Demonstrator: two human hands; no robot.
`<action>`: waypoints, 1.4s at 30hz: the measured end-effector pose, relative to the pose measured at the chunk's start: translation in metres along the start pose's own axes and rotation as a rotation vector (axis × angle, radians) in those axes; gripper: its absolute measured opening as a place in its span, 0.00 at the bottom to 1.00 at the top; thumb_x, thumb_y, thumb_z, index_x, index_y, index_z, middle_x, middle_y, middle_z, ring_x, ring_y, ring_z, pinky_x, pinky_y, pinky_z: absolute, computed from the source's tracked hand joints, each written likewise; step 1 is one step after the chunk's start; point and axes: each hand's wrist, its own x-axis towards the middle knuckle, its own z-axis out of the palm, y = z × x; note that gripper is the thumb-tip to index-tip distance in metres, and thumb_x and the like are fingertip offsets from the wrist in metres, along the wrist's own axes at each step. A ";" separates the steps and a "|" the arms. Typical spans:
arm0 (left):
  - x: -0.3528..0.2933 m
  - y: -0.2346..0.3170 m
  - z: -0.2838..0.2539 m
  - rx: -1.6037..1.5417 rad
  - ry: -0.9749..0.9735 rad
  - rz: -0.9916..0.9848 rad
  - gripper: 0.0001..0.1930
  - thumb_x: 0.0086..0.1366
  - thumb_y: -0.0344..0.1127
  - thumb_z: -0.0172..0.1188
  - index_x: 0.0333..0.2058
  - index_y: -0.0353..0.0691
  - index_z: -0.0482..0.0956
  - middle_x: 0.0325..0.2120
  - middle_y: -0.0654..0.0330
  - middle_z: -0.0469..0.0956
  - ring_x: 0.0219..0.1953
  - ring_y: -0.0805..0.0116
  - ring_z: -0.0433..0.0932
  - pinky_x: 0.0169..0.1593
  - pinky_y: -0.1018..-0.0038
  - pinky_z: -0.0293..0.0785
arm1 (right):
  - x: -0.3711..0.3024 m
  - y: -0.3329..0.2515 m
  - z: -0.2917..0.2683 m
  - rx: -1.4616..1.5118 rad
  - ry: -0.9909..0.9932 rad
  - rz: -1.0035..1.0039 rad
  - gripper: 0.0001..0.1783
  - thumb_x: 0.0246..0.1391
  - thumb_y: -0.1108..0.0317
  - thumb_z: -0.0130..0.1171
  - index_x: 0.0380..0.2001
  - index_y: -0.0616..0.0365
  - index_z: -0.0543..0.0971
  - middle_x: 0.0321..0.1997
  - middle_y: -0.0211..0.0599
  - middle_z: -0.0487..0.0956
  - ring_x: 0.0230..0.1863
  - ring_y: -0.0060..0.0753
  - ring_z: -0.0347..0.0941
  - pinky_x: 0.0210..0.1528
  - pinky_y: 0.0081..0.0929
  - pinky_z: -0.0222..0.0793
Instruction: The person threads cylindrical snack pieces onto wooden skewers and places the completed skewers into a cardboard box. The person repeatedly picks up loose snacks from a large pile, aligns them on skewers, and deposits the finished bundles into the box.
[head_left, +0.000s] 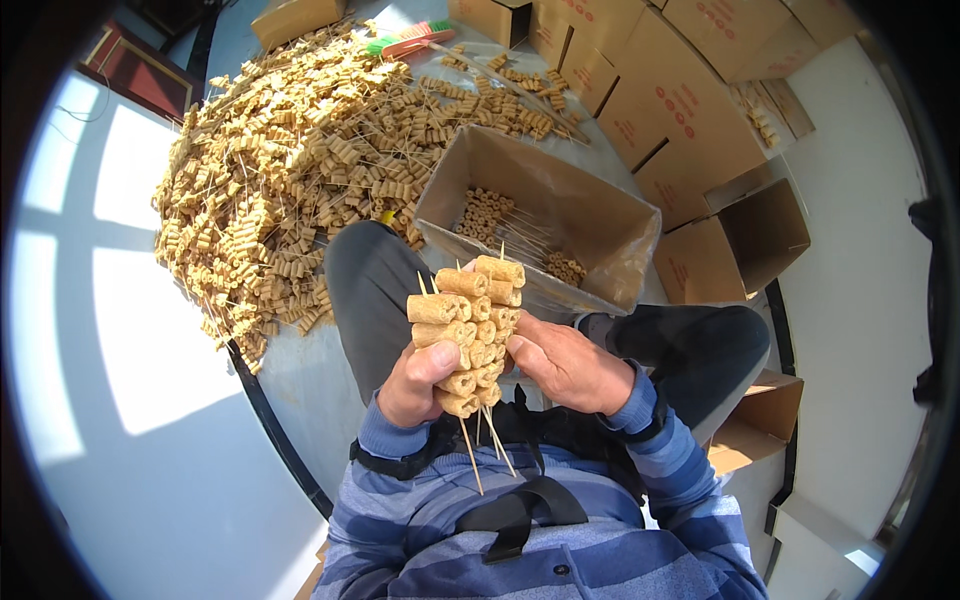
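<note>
While my left grip (408,386) clamps the bundle of skewered rolls (470,332), nearer than the open carton (600,205), my right grip (568,366) touches its right side, whether closed I cannot tell; slackened pressure could let skewers (471,455) slip, excess could crack rolls.

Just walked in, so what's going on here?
A seated person in a striped blue top grips a bundle of skewered golden-brown rolls in the left hand, the right hand against its side. In front, an open cardboard box holds more skewered rolls; to its left lies a large loose heap of them.
</note>
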 end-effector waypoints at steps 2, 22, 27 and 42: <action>0.000 0.002 0.002 0.041 -0.012 -0.011 0.49 0.57 0.55 0.59 0.69 0.31 0.50 0.60 0.49 0.67 0.58 0.59 0.72 0.60 0.65 0.71 | 0.000 -0.001 0.000 -0.005 -0.017 0.043 0.21 0.71 0.56 0.36 0.54 0.60 0.67 0.41 0.60 0.79 0.43 0.66 0.75 0.47 0.52 0.70; 0.037 -0.023 0.005 -0.114 0.185 0.186 0.44 0.58 0.52 0.69 0.65 0.35 0.60 0.57 0.55 0.72 0.57 0.62 0.75 0.61 0.65 0.73 | 0.007 -0.020 0.038 -0.183 0.557 -0.161 0.40 0.63 0.57 0.54 0.70 0.65 0.54 0.71 0.63 0.57 0.71 0.64 0.54 0.72 0.47 0.53; 0.035 -0.021 -0.001 -0.040 0.129 0.084 0.49 0.53 0.50 0.75 0.66 0.34 0.59 0.57 0.56 0.71 0.59 0.62 0.73 0.63 0.66 0.70 | 0.004 -0.008 0.038 -0.116 0.594 -0.188 0.38 0.63 0.58 0.52 0.70 0.66 0.55 0.71 0.62 0.57 0.71 0.64 0.54 0.72 0.48 0.53; 0.120 0.040 0.029 0.580 0.003 -0.142 0.54 0.47 0.43 0.76 0.67 0.34 0.52 0.58 0.51 0.68 0.60 0.61 0.72 0.63 0.65 0.69 | -0.017 0.032 -0.019 -0.019 0.543 -0.188 0.44 0.64 0.47 0.56 0.69 0.70 0.54 0.72 0.64 0.55 0.73 0.60 0.52 0.73 0.46 0.50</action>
